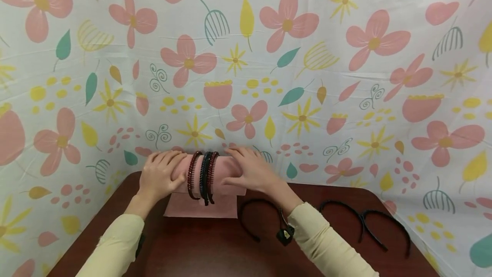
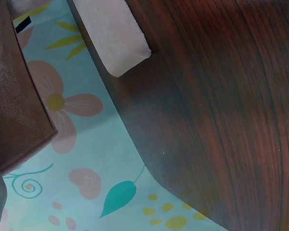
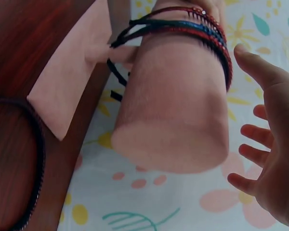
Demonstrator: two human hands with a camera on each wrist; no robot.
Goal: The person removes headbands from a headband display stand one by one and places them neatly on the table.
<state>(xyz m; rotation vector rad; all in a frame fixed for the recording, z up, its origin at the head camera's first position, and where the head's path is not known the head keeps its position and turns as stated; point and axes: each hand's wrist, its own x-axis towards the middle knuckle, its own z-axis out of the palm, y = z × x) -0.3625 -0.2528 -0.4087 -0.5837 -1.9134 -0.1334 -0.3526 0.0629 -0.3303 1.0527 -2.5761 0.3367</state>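
A pink padded headband stand (image 1: 224, 174) has a horizontal cylinder on a short post and a flat base (image 1: 200, 209). Around the cylinder sit a toothed red headband (image 1: 191, 176), a dark blue headband (image 1: 202, 178) and another red headband (image 1: 212, 174). My left hand (image 1: 159, 173) grips the cylinder's left end, thumb in front and fingers over the top. At the right end is my right hand (image 1: 255, 172), its thumb and fingers spread. The right wrist view shows that hand (image 3: 279, 144) beside the cylinder (image 3: 178, 96), with a gap between them.
On the brown table (image 1: 192, 247), a dark headband (image 1: 265, 201) lies under my right forearm. Two black headbands (image 1: 347, 205) overlap farther right. A flower-patterned cloth (image 1: 246, 67) hangs behind the table and along its sides. A small dark device (image 1: 285, 235) sits by my right cuff.
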